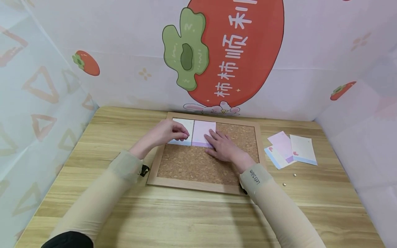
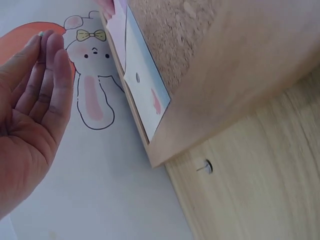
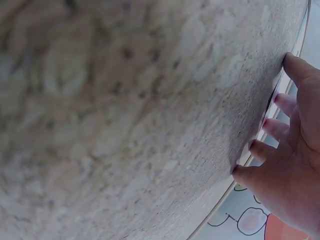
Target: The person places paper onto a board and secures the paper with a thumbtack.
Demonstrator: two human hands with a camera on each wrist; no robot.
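Observation:
My left hand (image 1: 175, 131) hovers over the white note sheet (image 1: 183, 123) at the cork board's upper left. Its thumb and fingertips pinch a thumbtack (image 2: 41, 33), mostly hidden; only a small bit shows in the left wrist view. A round tack head (image 2: 138, 77) shows on the white sheet. Beside that sheet, a pink-purple note sheet (image 1: 203, 131) lies along the top of the cork board (image 1: 189, 163). My right hand (image 1: 223, 146) rests with spread fingers on this sheet's right edge and the cork next to it.
At the right of the wooden table (image 1: 192, 220), a loose pink sheet (image 1: 281, 143) and two white sheets (image 1: 302, 148) overlap. Two thumbtacks (image 1: 294, 175) lie in front of them. Another thumbtack (image 2: 207, 166) sits left of the board's wooden frame (image 1: 186, 186). A printed backdrop (image 1: 124, 82) stands behind.

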